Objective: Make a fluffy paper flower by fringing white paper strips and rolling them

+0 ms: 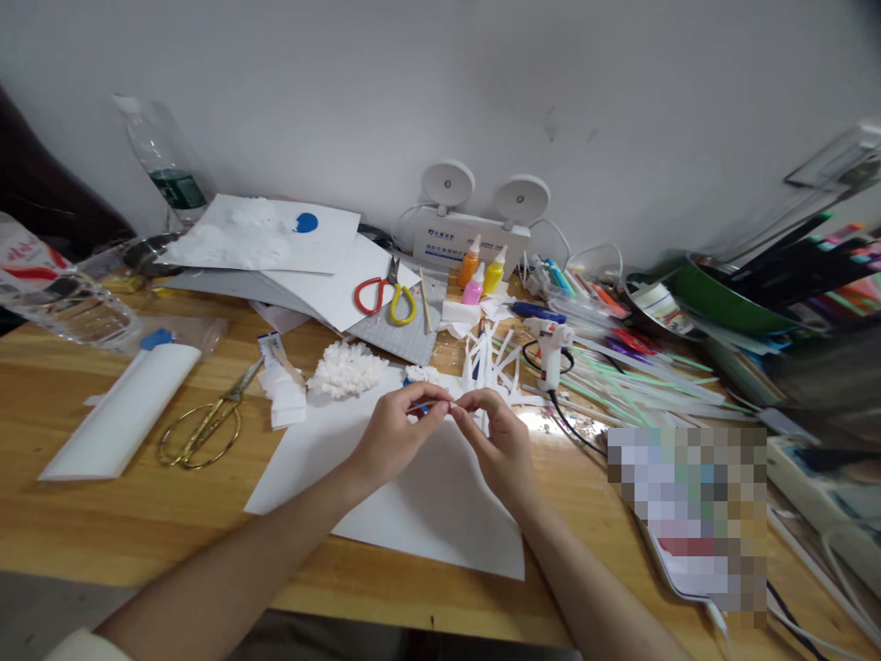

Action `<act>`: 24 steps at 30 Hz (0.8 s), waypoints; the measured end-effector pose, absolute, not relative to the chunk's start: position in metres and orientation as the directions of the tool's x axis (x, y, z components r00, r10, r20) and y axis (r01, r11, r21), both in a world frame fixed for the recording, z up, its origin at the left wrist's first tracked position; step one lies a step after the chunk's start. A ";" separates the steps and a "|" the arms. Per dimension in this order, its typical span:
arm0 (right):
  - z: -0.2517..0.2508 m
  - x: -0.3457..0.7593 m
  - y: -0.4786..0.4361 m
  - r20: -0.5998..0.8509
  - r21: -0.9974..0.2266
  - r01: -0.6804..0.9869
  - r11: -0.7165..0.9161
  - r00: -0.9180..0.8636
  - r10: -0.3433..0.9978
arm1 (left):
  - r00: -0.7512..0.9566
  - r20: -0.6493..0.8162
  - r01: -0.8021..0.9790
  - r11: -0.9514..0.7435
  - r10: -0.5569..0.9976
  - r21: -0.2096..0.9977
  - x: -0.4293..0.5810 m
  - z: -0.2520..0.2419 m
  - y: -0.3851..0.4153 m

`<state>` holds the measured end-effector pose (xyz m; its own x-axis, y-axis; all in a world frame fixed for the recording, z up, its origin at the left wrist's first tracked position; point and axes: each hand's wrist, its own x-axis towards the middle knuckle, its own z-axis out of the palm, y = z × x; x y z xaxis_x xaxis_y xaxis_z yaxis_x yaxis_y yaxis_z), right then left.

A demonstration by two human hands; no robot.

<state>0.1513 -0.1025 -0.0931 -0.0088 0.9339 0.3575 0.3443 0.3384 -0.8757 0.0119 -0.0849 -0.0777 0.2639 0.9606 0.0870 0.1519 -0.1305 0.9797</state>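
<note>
My left hand (pixel 399 430) and my right hand (pixel 496 439) meet above a white sheet of paper (pixel 413 496) on the wooden table (pixel 138 514). Both pinch a thin white paper strip (pixel 440 405) stretched between their fingertips. Just beyond the hands lie a fluffy white paper flower (pixel 346 369), a smaller white tuft (pixel 423 374) and a heap of cut white paper strips (pixel 492 353). A white glue gun (pixel 551 353) stands to the right of the strips.
Gold scissors (pixel 206 424) and a white rolled sheet (pixel 124 413) lie at left. Red-and-yellow scissors (pixel 384 296), small paint bottles (pixel 482 271), pens (pixel 585 298), a green bowl (pixel 730 308) and a water bottle (pixel 169 170) sit near the wall. A blurred-out patch (pixel 688 514) lies at right.
</note>
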 end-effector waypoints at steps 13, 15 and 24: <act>-0.092 0.153 -0.104 0.367 -0.861 0.409 0.303 0.088 0.926 | 0.276 0.083 0.158 -0.130 0.958 0.979 0.012 -0.078 -0.085; -0.091 0.153 -0.104 0.418 -0.828 0.438 0.348 0.071 0.905 | 0.278 0.084 0.160 -0.132 0.957 0.978 0.012 -0.079 -0.085; -0.088 0.152 -0.106 0.443 -0.797 0.477 0.370 0.046 0.895 | 0.261 0.069 0.232 -0.132 0.963 0.964 0.011 -0.076 -0.084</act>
<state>0.1517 -0.1065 -0.0884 0.0457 0.8955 0.4428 0.4772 0.3699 -0.7972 0.0110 -0.0838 -0.0759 0.2608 0.9629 0.0688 0.2320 -0.1317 0.9637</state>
